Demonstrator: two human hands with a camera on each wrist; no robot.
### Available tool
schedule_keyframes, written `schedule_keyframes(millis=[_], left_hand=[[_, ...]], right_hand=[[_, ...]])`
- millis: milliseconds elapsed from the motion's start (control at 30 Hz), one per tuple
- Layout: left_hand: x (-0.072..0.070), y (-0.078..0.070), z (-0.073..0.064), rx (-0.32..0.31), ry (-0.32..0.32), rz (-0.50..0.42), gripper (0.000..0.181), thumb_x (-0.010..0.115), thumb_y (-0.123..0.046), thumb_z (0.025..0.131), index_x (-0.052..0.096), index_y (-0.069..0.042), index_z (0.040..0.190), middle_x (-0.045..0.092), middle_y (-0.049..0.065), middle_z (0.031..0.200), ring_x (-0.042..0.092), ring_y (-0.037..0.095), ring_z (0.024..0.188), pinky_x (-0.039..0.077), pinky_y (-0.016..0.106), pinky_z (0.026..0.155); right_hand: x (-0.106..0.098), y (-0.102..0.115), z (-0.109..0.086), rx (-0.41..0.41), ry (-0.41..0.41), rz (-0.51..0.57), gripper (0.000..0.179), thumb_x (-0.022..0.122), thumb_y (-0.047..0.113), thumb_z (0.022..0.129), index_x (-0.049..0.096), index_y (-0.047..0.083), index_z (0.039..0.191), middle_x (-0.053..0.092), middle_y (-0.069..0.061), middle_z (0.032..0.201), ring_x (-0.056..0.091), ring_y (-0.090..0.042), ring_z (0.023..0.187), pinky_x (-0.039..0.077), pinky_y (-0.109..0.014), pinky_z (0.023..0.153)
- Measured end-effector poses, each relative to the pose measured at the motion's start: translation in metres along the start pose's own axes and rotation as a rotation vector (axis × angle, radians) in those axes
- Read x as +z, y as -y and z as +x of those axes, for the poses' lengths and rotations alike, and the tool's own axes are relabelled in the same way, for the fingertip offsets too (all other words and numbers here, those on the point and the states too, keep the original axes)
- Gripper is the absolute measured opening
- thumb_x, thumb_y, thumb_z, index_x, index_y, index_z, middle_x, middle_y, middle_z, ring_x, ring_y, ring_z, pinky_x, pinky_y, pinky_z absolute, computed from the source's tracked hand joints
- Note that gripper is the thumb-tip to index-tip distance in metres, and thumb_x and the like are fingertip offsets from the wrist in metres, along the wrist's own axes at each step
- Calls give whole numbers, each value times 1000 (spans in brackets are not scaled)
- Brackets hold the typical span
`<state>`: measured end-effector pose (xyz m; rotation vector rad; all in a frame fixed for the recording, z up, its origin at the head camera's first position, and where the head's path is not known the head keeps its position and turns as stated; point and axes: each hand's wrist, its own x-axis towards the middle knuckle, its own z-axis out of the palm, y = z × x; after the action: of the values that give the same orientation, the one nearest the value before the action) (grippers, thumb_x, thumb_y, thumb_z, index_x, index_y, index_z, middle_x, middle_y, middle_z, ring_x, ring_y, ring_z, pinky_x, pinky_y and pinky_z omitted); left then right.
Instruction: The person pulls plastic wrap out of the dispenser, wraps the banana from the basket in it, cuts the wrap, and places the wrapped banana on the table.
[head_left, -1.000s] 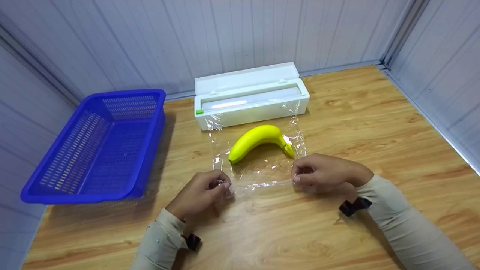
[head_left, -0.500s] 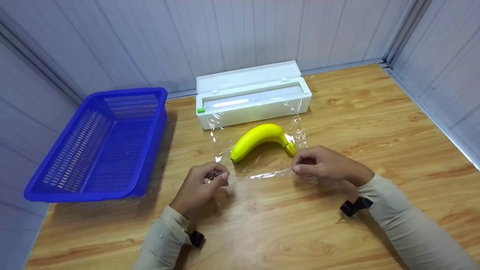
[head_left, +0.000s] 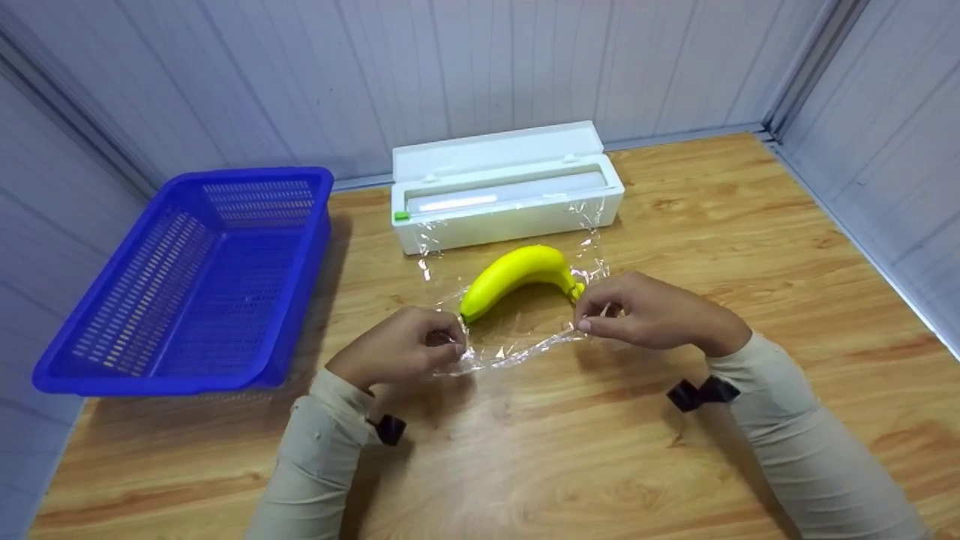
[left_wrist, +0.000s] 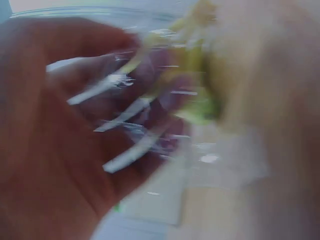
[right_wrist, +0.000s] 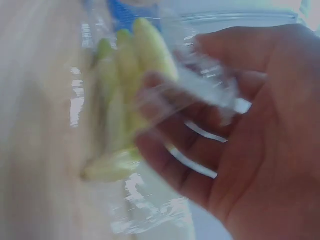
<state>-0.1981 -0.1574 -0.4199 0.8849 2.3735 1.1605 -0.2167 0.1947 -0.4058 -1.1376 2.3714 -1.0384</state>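
A yellow banana [head_left: 517, 277] lies on a sheet of clear plastic wrap [head_left: 517, 356] that runs out of a white dispenser box [head_left: 517, 221]. At the sheet's near left corner, my left hand [head_left: 405, 345] pinches the film between thumb and fingers. My right hand [head_left: 649, 311] pinches the near right corner, close beside the banana's stem. Between the hands the near edge hangs creased, just in front of the banana. Crumpled film [right_wrist: 210, 75] shows among the right fingers in the right wrist view. Blur softens the left wrist view, where shiny film crosses the left fingers [left_wrist: 145, 110].
On the left of the wooden table [head_left: 540, 465] stands a blue plastic basket [head_left: 300, 300]. The dispenser's lid [head_left: 499, 150] is raised at the back, with a roll [head_left: 480, 199] inside and a green piece [head_left: 402, 215] at its left end. Panelled walls border the table.
Both hands have moved away from me, carrying the film's near edge closer to the banana. The banana, the box and the basket stay in place.
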Motion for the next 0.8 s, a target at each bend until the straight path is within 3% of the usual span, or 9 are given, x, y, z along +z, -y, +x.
schedule_keyframes(millis=[100, 200, 400, 667, 800], left_hand=[[-8, -9, 6, -2, 54, 42, 11, 62, -6, 93, 72, -6, 92, 67, -3, 83, 63, 17, 81, 55, 35, 76], [-14, -17, 13, 17, 52, 75, 11, 63, -8, 93, 74, -6, 93, 69, 0, 85, 64, 17, 81, 55, 35, 76], [-19, -22, 25, 57, -2, 102, 11, 64, -8, 92, 74, -6, 94, 70, 0, 90, 64, 17, 89, 55, 35, 82], [-22, -19, 27, 47, -57, 96, 9, 65, -7, 93, 74, -4, 94, 65, 2, 91, 63, 19, 90, 54, 36, 80], [-23, -16, 28, 41, -128, 71, 10, 64, -10, 95, 72, -4, 95, 61, 2, 95, 60, 18, 94, 54, 36, 83]], right_hand=[[-8, 6, 4, 15, 22, -52, 12, 63, 21, 100, 74, 15, 99, 69, 5, 93, 61, -12, 82, 53, -32, 73], [-13, 9, 6, 15, 18, -60, 14, 63, 23, 101, 76, 16, 101, 71, 4, 94, 64, -12, 85, 54, -32, 75], [-10, 1, 9, -12, -42, -45, 13, 65, 21, 100, 77, 18, 100, 71, 8, 94, 64, -11, 84, 54, -32, 75], [-2, -8, 15, -61, -143, 29, 13, 65, 14, 98, 77, 17, 100, 72, 7, 98, 64, -13, 84, 52, -31, 74], [0, -12, 15, -74, -211, 50, 13, 66, 11, 98, 77, 16, 100, 73, 7, 102, 66, -14, 90, 53, -32, 79]])
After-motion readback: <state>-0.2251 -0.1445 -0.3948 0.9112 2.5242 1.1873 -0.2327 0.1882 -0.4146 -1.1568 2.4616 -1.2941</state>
